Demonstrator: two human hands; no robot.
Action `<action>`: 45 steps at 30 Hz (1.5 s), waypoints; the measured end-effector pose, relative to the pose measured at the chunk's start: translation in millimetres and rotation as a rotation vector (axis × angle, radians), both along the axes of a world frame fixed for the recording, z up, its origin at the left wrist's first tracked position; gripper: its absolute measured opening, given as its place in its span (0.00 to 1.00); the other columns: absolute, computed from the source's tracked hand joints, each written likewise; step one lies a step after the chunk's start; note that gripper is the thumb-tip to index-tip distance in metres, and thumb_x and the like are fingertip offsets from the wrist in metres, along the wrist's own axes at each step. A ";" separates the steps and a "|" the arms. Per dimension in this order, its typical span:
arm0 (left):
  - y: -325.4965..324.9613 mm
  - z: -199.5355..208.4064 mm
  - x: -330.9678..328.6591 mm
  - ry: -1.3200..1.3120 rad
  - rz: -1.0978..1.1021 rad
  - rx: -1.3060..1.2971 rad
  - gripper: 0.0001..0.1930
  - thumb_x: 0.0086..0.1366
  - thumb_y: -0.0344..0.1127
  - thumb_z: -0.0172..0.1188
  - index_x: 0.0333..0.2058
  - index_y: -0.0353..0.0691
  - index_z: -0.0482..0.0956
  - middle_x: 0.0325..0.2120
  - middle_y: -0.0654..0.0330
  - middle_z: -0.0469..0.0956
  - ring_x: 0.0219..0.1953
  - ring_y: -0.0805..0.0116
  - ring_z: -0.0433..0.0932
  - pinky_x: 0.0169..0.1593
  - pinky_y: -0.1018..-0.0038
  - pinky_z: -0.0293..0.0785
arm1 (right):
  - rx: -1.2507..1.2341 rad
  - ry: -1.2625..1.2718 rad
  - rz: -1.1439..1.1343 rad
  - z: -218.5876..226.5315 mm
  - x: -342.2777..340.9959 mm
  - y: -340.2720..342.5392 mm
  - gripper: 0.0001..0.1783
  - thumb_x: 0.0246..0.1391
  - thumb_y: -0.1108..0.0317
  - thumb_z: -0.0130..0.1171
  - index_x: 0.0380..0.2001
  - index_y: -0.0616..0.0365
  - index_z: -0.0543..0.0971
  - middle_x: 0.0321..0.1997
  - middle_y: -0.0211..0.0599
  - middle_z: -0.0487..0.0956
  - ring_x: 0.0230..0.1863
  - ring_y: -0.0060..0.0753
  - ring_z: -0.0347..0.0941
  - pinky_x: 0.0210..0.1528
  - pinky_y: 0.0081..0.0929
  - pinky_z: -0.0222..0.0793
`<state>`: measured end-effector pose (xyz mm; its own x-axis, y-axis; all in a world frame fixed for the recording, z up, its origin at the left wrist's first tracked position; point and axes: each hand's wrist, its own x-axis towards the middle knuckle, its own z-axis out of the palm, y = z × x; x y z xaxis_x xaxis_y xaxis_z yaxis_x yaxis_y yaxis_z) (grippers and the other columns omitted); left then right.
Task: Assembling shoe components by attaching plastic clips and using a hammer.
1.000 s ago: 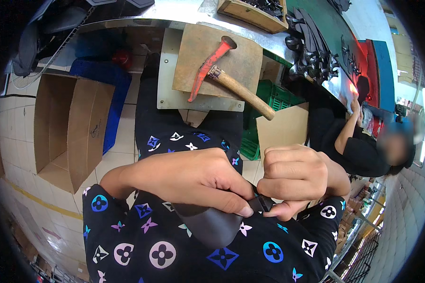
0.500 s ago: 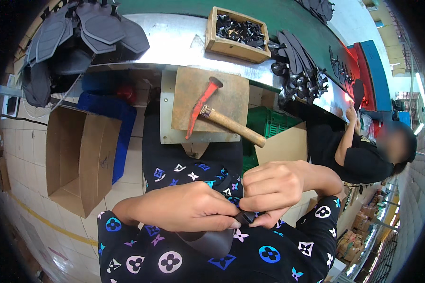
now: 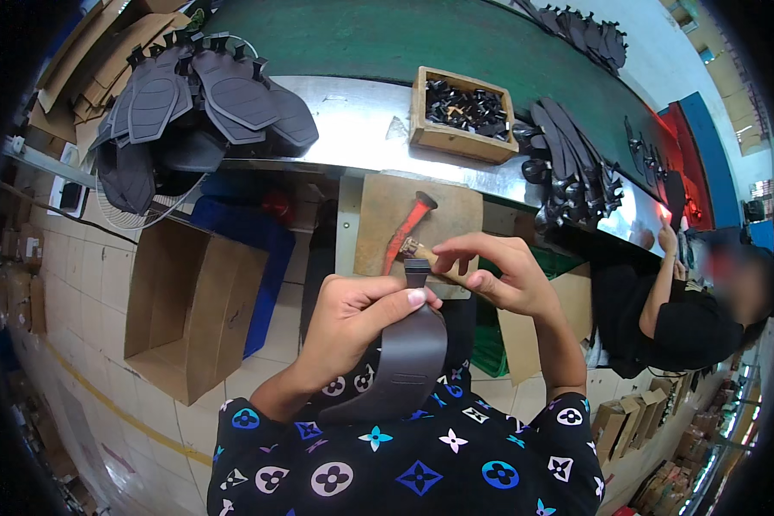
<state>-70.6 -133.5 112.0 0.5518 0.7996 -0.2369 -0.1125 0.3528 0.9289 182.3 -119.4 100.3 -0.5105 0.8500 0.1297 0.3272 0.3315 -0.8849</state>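
Note:
A dark, curved shoe sole with a narrow heel is pinched in my left hand. A small black heel tip points up at the top of the heel, above my left thumb. My right hand hovers by the hammer's wooden handle, thumb and fingers apart; whether it touches the handle is hard to tell. The hammer has a red, worn head and lies on a square brown board in front of me. My left hand and the heel cover part of the board's near edge.
On the metal-edged bench stands a wooden box of small black pieces. Dark soles with heels are heaped at left, more at right. A cardboard box stands on the left. A co-worker sits at right.
My left hand has raised the sole from my lap toward the board, turning its heel up. My right hand has let go of the heel and moved forward to the hammer handle.

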 end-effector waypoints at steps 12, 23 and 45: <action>-3.6 2.3 -0.4 0.071 -0.102 0.269 0.12 0.67 0.35 0.61 0.36 0.31 0.86 0.22 0.57 0.81 0.25 0.77 0.77 0.31 0.80 0.70 | 0.081 0.251 -0.042 11.2 -25.0 -12.9 0.19 0.60 0.61 0.62 0.46 0.67 0.81 0.45 0.52 0.84 0.47 0.43 0.82 0.47 0.33 0.78; 8.1 -4.8 0.4 -0.333 -0.750 0.239 0.11 0.66 0.35 0.62 0.40 0.33 0.86 0.31 0.52 0.86 0.33 0.65 0.84 0.38 0.74 0.75 | 0.296 0.206 0.606 40.0 -24.5 -14.8 0.15 0.53 0.65 0.65 0.32 0.70 0.78 0.23 0.38 0.71 0.21 0.40 0.65 0.21 0.31 0.60; 33.4 -2.8 -39.9 0.171 -0.061 0.492 0.12 0.65 0.35 0.63 0.41 0.32 0.84 0.32 0.54 0.84 0.35 0.74 0.81 0.41 0.76 0.75 | 0.400 -0.373 0.245 31.8 0.2 7.9 0.32 0.55 0.47 0.64 0.51 0.64 0.76 0.45 0.48 0.79 0.38 0.47 0.78 0.37 0.34 0.73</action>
<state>-110.6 -100.1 109.2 0.5875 0.8064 0.0680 0.0625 -0.1290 0.9897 182.5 -111.6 132.1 -0.7583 0.6237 0.1894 0.4636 0.7204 -0.5158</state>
